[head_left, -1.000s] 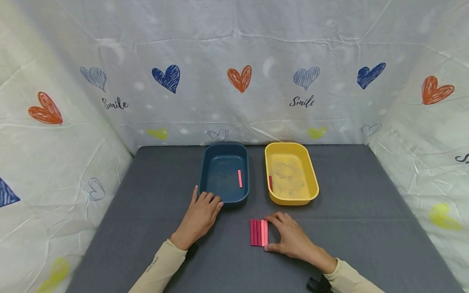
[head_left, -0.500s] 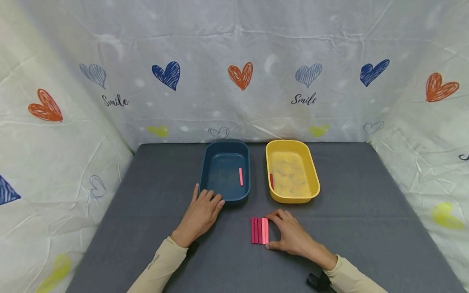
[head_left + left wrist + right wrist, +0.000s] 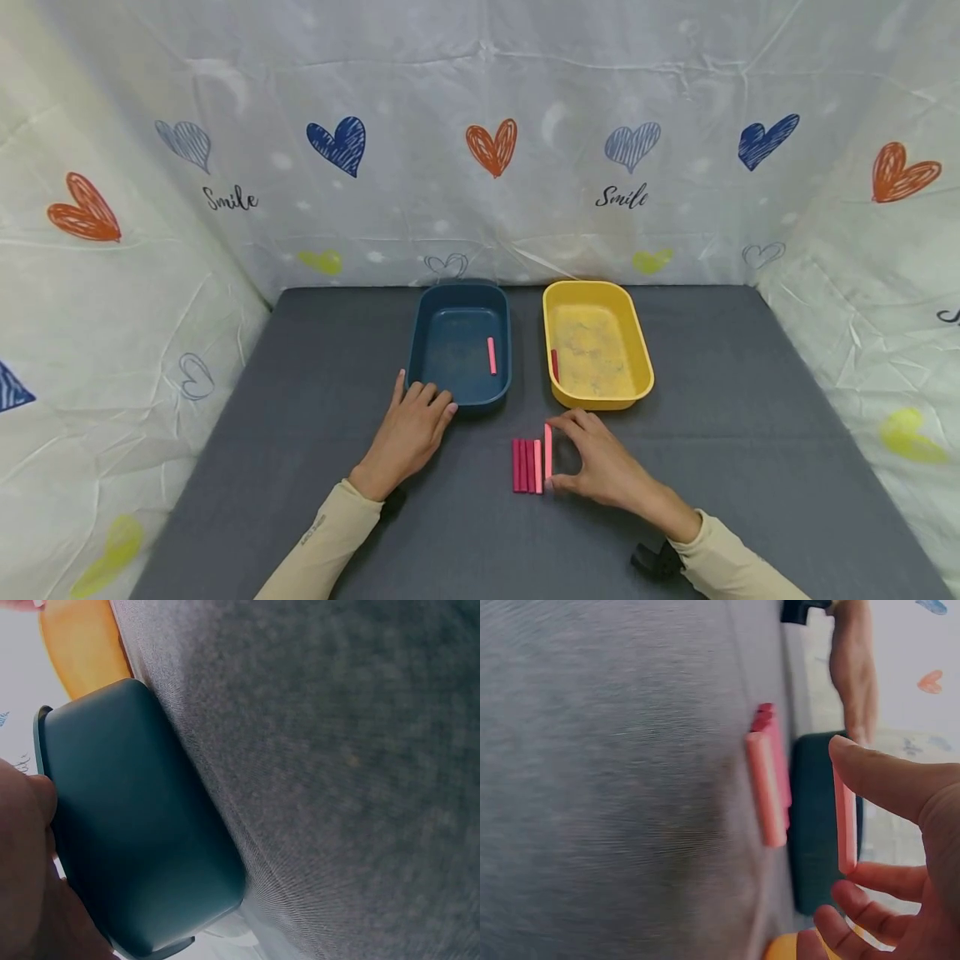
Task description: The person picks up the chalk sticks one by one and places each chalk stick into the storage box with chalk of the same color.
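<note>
Chalk-like and matte, a light pink stick [image 3: 548,451] is pinched by its two ends between the thumb and fingers of the right hand [image 3: 600,467], lifted just clear of the grey cloth; the right wrist view shows it [image 3: 844,822] as a slim, straight bar with squared ends, held in the air beside the palm. Just to that hand's left lies a short row of sticks [image 3: 527,465] of the same shape, dark red ones packed side by side with a paler pink one at the near edge of the row, all flat on the cloth and touching one another.

Beyond the right hand's fingertips stands a yellow tray [image 3: 638,354], smooth plastic with rounded corners and a scuffed floor; a dark red stick [image 3: 554,364] leans along its left inner wall. Farther left sits a blue tray [image 3: 422,350] of the same rounded oblong form, with a pink stick [image 3: 491,355] lying on its floor near the right wall. The left hand [image 3: 408,433] rests flat on the cloth with its fingers straight, the tips touching the blue tray's near corner. Underneath everything spreads a grey table cover [image 3: 750,433] with a fine woven grain, walled on three sides by creased white sheeting [image 3: 480,83] printed with hearts.
</note>
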Available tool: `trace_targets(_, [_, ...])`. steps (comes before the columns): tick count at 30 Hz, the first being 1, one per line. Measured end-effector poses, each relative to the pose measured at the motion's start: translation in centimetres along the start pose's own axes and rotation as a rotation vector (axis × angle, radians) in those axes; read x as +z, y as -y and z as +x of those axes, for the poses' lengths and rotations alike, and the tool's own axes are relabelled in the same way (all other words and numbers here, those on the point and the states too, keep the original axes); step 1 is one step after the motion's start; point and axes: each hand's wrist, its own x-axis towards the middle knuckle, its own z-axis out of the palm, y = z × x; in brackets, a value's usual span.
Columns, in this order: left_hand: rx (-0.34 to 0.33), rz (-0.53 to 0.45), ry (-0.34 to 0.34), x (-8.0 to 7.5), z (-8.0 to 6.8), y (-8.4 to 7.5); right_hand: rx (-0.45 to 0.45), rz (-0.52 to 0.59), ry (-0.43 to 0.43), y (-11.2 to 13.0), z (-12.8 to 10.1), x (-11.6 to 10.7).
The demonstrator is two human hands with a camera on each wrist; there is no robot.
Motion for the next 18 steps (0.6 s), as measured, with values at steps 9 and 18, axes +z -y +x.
trace_targets(9, [0.0,-0.004,-0.003,-0.1,0.0,0.0,0.029,0.036,-0.032,1.3,0.5,-1.7])
trace_targets(18, [0.0,0.001,0.01,-0.2,0.1,-0.1,0.006,0.055,-0.084,2.0,1.8,-3.8])
